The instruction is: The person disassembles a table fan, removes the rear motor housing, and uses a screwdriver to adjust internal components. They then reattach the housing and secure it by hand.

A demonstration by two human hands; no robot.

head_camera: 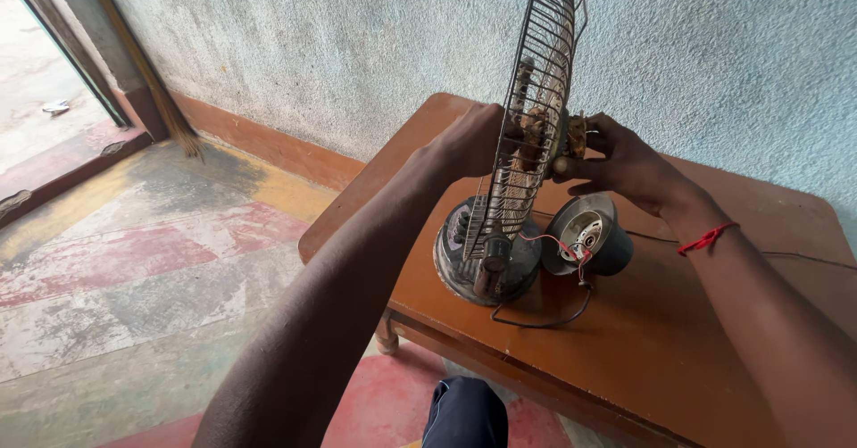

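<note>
Wooden table, 1 fan grille gripped by left hand, right hand clasping 1 motor, 1 black cover

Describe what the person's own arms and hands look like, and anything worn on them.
Both arms are bare, with no sleeves in view and no gloves. The left hand shows no ring, watch or band. The right hand has a thin red thread bracelet tied round the wrist, its loose ends sticking out. No other markings are visible.

One head-worn camera looks steeply down, close over the wooden table.
</note>
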